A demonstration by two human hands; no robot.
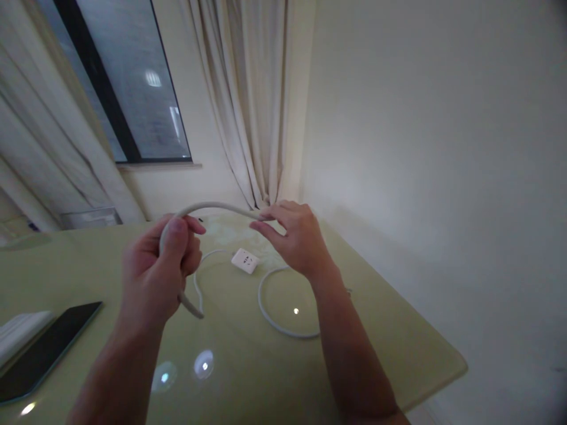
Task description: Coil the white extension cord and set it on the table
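A white power cable (212,208) arches between both hands above a glossy pale green table (398,348). My left hand (155,271) is closed in a fist round the cable, thumb on top, and a short end hangs out below it. My right hand (295,236) pinches the other end of the arch between thumb and fingertips. Under the hands the cable runs on in loops across the table to a small white socket block (245,260) lying flat.
A dark tablet or phone (48,348) lies at the table's left edge beside a white folded item (20,330). Cream curtains (248,100) hang in the corner behind the table, next to a dark window (128,77). A plain wall stands on the right.
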